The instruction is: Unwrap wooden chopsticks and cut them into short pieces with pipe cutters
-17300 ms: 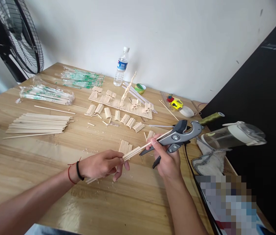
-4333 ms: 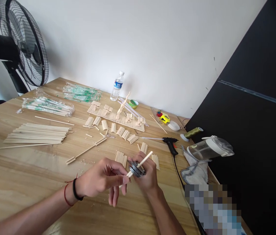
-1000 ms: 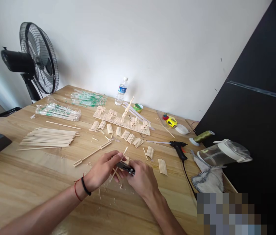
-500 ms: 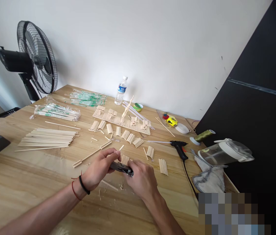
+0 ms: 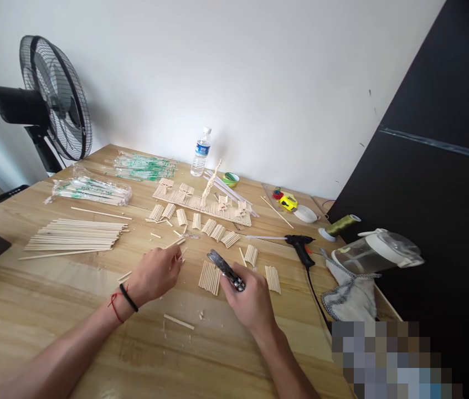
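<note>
My right hand (image 5: 247,301) is closed round a grey hand cutter (image 5: 226,270) whose jaws point up and left, just above the wooden table (image 5: 51,316). My left hand (image 5: 154,274) reaches left of it, fingers curled down onto a pair of long wooden sticks (image 5: 176,243) lying on the table. A raft of short cut sticks (image 5: 209,277) lies between the two hands. One short cut piece (image 5: 179,322) lies near the table's front, below my hands. More small rafts (image 5: 272,279) lie to the right.
A pile of loose long sticks (image 5: 76,235) and wrapped chopstick packs (image 5: 91,189) lie at the left. Behind are a stick model base (image 5: 201,202) and a water bottle (image 5: 201,152). A glue gun (image 5: 300,246), thread spool (image 5: 340,225), clear jug (image 5: 377,252) and cloth lie right. A fan (image 5: 55,100) stands back left.
The stick I held in the cutter is gone from my hands and a short piece lies on the table. My left hand has moved left onto the long sticks; the cutter has lifted free.
</note>
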Demonstrator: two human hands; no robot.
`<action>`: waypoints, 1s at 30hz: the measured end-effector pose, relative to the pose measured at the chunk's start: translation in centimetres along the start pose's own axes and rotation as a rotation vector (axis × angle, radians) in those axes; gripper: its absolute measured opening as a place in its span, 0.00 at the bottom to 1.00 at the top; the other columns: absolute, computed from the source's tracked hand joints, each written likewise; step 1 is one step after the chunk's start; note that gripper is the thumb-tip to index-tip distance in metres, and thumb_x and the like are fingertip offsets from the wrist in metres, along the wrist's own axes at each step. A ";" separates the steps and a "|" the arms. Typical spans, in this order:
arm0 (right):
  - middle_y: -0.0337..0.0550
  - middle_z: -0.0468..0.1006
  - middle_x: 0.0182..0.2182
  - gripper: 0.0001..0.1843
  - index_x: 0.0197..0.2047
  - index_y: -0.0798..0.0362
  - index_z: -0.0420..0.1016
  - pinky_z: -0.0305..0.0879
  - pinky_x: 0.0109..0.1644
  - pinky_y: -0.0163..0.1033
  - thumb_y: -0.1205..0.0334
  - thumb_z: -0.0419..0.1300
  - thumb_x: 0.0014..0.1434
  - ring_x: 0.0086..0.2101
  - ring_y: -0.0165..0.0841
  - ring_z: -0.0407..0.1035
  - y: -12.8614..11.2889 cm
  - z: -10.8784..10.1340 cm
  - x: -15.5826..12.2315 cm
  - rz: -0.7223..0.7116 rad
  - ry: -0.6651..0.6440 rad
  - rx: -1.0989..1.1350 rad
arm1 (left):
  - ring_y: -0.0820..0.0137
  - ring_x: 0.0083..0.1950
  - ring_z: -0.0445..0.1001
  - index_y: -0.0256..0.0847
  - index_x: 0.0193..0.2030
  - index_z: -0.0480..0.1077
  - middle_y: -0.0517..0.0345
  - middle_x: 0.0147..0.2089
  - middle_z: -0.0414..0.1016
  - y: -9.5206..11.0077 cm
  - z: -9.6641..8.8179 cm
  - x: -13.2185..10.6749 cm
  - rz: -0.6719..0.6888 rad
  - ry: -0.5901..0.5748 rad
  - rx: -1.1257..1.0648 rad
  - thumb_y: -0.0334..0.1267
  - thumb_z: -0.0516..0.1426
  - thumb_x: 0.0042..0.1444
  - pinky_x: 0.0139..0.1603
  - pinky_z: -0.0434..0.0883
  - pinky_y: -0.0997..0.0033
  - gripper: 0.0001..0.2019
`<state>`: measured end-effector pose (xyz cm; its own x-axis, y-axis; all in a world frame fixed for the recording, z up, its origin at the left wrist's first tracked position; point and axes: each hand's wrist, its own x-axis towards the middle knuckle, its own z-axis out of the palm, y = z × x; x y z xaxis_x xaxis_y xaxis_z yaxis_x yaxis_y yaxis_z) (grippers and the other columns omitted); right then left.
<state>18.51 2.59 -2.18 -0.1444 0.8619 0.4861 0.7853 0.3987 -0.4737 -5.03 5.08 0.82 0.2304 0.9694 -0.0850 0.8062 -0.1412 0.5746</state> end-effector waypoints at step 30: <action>0.36 0.70 0.20 0.17 0.33 0.54 0.82 0.59 0.28 0.36 0.48 0.65 0.63 0.24 0.31 0.62 -2.1 -1.0 0.4 0.339 -0.213 0.759 | 0.75 0.26 0.64 0.39 0.37 0.67 0.63 0.27 0.68 2.5 3.7 -2.0 0.148 -0.191 -0.867 0.57 0.54 0.68 0.28 0.63 0.75 0.21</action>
<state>17.41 1.76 -0.29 -0.1444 0.9825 0.1175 0.2023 0.1456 -0.9684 -1.49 2.07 -0.56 0.4482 0.8925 -0.0507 0.0843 0.0143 0.9963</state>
